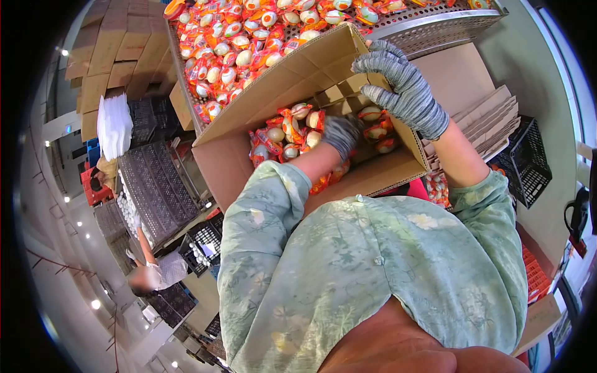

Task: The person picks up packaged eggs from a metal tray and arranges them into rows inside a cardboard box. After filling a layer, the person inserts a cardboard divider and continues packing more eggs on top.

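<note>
An open cardboard box (227,165) stands in front of me, tilted in view. Inside lie several wrapped eggs (292,127) in clear and orange-red packets, with more in the right part beside cardboard dividers (336,93). My left hand (341,135), in a grey knitted glove, reaches down into the box among the packets; motion blurs its fingers. My right hand (404,87), gloved alike, is at the box's upper right edge, its fingers curled over the cardboard. What lies beneath the left hand is hidden.
Behind the box, a perforated metal table (429,31) bears a heap of wrapped eggs (242,56). Flattened cardboard (482,121) and a black crate (525,161) are at right. Stacked cartons (112,56), dark trays (158,186) and two other people, one in a light top (171,270), are left.
</note>
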### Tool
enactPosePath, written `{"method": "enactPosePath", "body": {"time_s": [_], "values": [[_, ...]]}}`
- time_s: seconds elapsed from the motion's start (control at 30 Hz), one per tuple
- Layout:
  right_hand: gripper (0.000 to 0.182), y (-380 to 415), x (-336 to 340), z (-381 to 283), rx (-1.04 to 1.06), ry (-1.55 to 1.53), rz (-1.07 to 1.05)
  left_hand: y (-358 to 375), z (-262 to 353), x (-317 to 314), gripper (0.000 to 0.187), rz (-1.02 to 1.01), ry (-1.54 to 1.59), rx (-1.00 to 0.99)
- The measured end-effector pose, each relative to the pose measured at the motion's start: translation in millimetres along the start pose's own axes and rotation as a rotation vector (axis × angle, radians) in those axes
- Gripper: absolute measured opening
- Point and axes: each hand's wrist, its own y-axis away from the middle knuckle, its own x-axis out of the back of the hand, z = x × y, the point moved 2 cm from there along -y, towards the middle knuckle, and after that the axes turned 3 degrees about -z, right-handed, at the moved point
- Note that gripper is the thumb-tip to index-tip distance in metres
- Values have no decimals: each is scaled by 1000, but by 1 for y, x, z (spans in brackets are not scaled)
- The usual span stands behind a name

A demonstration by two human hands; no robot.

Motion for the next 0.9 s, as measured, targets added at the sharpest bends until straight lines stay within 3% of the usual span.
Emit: {"method": "enactPosePath", "body": {"time_s": [0.07, 0.17, 0.27, 0.43, 0.6, 0.8, 0.9], "values": [[32, 2, 0, 0, -10, -10, 8, 32, 28, 30, 39, -10, 253, -141], [32, 3, 0, -1, 8, 14, 13, 29, 28, 15, 51, -377, 441, -350], [31, 3, -1, 1, 9, 34, 15, 28, 4, -7, 61, -490, 887, -495], [31, 1, -2, 3, 18, -12, 19, 26, -7, -26, 76, -749, 1251, -454], [33, 3, -1, 4, -5, -7, 9, 37, -11, -21, 81, -608, 1316, -375], [33, 2, -2, 5, -3, -1, 8, 41, -8, -26, 81, -628, 1510, -344], [34, 2, -2, 4, -8, -17, -7, 33, -12, -28, 80, -721, 1397, -352]]}}
